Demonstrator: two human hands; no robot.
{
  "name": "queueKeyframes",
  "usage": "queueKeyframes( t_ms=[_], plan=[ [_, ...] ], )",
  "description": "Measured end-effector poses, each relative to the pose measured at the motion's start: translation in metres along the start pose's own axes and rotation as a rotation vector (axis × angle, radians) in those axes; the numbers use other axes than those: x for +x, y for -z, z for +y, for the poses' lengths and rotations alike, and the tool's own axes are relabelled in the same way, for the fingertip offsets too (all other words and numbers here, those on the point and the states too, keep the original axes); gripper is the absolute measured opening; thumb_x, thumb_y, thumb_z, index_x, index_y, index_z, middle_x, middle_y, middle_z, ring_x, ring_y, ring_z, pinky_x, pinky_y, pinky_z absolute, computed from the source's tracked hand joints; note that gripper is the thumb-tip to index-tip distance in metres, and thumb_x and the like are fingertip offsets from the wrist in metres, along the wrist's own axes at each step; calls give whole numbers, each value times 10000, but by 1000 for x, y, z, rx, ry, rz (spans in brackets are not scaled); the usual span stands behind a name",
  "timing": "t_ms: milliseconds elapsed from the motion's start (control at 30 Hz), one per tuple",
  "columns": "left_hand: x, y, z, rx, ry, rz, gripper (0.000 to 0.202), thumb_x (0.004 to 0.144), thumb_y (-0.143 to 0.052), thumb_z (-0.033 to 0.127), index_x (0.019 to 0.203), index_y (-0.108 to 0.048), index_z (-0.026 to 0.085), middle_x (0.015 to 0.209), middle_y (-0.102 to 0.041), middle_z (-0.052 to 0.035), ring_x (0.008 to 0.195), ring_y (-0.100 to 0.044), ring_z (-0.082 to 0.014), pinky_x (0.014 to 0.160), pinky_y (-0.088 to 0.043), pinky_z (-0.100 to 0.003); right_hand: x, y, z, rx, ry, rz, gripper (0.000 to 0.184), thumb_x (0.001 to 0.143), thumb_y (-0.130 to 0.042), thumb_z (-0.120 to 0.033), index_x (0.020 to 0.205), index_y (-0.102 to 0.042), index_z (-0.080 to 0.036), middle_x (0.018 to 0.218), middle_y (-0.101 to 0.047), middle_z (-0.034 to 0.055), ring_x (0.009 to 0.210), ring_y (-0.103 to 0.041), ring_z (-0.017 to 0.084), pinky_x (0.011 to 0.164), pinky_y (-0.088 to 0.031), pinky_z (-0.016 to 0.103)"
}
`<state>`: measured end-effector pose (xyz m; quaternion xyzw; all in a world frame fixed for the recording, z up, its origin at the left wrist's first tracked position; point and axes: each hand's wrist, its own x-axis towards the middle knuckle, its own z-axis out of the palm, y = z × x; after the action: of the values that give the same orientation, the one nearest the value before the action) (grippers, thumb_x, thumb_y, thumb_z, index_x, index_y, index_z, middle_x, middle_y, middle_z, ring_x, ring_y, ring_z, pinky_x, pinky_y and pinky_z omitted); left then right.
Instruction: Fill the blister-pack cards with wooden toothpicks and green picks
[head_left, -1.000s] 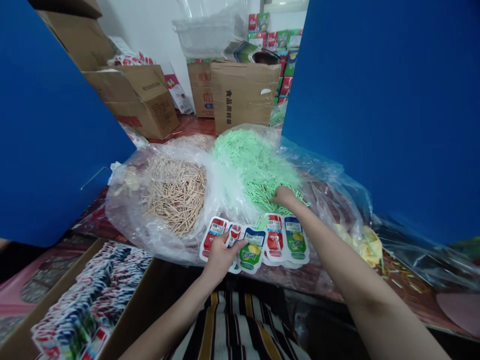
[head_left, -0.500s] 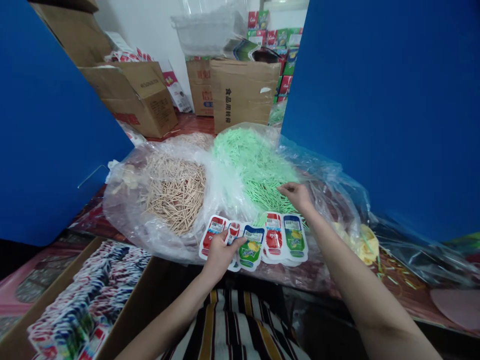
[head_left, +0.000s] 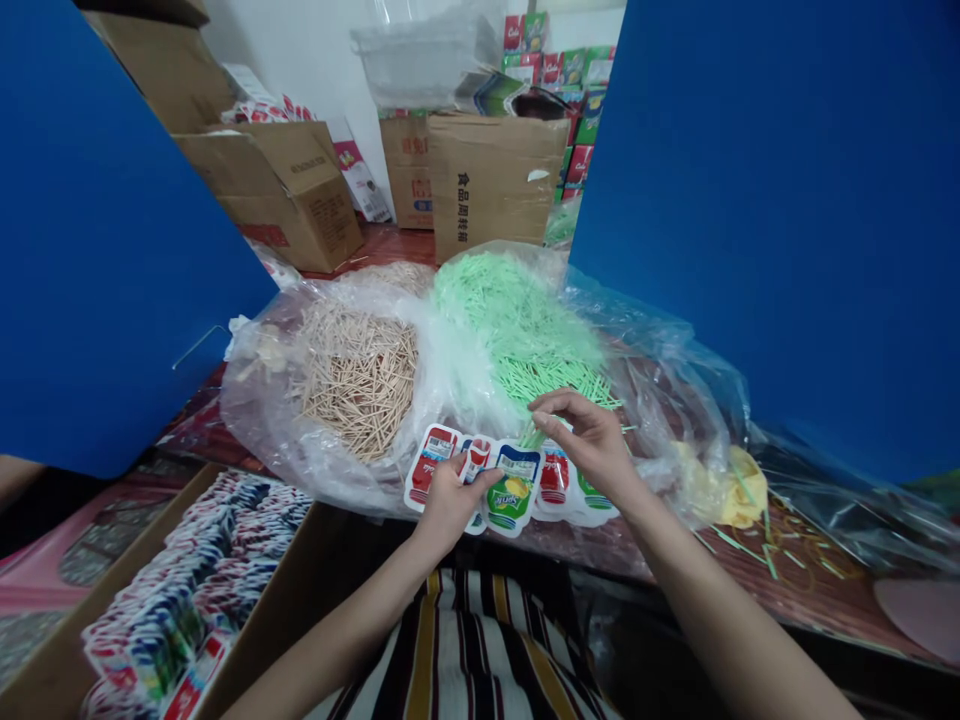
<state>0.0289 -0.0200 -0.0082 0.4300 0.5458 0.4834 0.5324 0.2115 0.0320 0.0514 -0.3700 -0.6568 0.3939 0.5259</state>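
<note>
My left hand [head_left: 450, 500] is closed on flat, white-edged printed packets [head_left: 512, 490], some red and some green and blue with a lemon picture. Its thumb presses on their front. More packets of the same sort [head_left: 553, 475] lie just to the right, partly hidden under my right hand [head_left: 585, 435]. That hand's fingers are pinched together, with a light green stick [head_left: 534, 432] at their tips, right by the top edge of the held packets. Behind it spreads a heap of green sticks [head_left: 525, 330] in a clear plastic bag.
Tan sticks [head_left: 364, 390] fill another clear bag on the left. A carton [head_left: 296, 540] of stacked packets stands at lower left. Cardboard boxes [head_left: 499, 185] line the back, between blue panels [head_left: 765, 200]. Yellow scraps [head_left: 742, 485] and loose sticks lie at right.
My right hand has come from the green heap toward me and left, to the top of the held packets. My left hand keeps its hold; the whole view has shifted slightly.
</note>
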Motion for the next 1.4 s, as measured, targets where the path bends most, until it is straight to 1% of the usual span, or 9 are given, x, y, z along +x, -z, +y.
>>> queueKeyframes(
  t_ms=[167, 300, 467, 567, 833, 1000, 1133, 1267, 1400],
  plan=[
    [-3, -1, 4, -28, -18, -15, 253, 671, -746, 326, 824, -689, 133, 836, -742, -48, 763, -668, -201, 707, -518, -288, -5, 2, -1, -57, -3, 63, 115, 835, -622, -299, 843, -642, -186, 785, -653, 30, 711, -602, 143, 658, -481, 272],
    [-4, -1, 8, -61, -25, -43, 242, 676, -742, 314, 824, -691, 129, 851, -744, -54, 781, -671, -207, 743, -520, -302, -12, 2, -10, -254, 154, -161, 104, 854, -595, -258, 901, -672, -206, 911, -691, 48, 871, -638, 177, 793, -496, 311],
    [-8, -1, 15, -57, -10, -45, 281, 695, -723, 348, 863, -694, 124, 861, -744, -61, 799, -673, -214, 738, -519, -301, -22, 3, -9, -392, 234, -169, 442, 858, -597, -262, 1289, -496, -264, 1195, -631, 68, 1041, -614, 192, 905, -476, 349],
    [-9, 0, 18, -30, -30, -15, 290, 711, -706, 366, 870, -694, 123, 846, -740, -54, 777, -667, -202, 721, -514, -287, -27, 2, -1, -458, 246, -318, 437, 848, -611, -305, 1272, -509, -276, 1162, -651, 57, 1044, -615, 201, 900, -484, 352],
    [-5, 3, 16, -39, -60, -18, 271, 705, -716, 358, 844, -696, 126, 845, -735, -49, 776, -649, -191, 752, -493, -285, -30, -6, 9, -469, 263, -336, 319, 826, -629, -373, 1097, -565, -217, 1165, -620, 107, 1078, -582, 233, 907, -476, 387],
    [-5, 2, 13, -95, -20, 3, 285, 684, -738, 351, 849, -699, 122, 838, -734, -51, 772, -655, -190, 763, -501, -296, -32, -8, 7, -427, 83, -374, 376, 763, -691, -413, 1059, -586, -207, 1012, -660, 89, 939, -630, 229, 817, -508, 364],
    [-6, 0, 18, -218, 67, 32, 316, 656, -759, 368, 845, -688, 125, 800, -729, -50, 717, -663, -190, 711, -523, -307, -37, -18, 10, 87, -242, -254, 777, 685, -765, -374, 1336, -358, -257, 1008, -681, 51, 899, -667, 210, 776, -550, 364],
    [-6, 3, 22, -285, 109, -19, 323, 628, -786, 341, 852, -684, 131, 834, -735, -61, 740, -673, -198, 723, -536, -326, -41, -29, 22, 308, -398, -196, 394, 701, -742, -368, 1020, -620, -171, 911, -716, 51, 810, -683, 205, 747, -563, 361],
    [-7, 9, 23, -261, 140, -29, 376, 574, -822, 302, 871, -684, 118, 816, -733, -67, 690, -667, -182, 675, -545, -313, -43, -31, 29, 306, -422, -96, 334, 647, -782, -349, 891, -660, -156, 833, -727, 46, 734, -684, 207, 726, -569, 376]
  ],
)
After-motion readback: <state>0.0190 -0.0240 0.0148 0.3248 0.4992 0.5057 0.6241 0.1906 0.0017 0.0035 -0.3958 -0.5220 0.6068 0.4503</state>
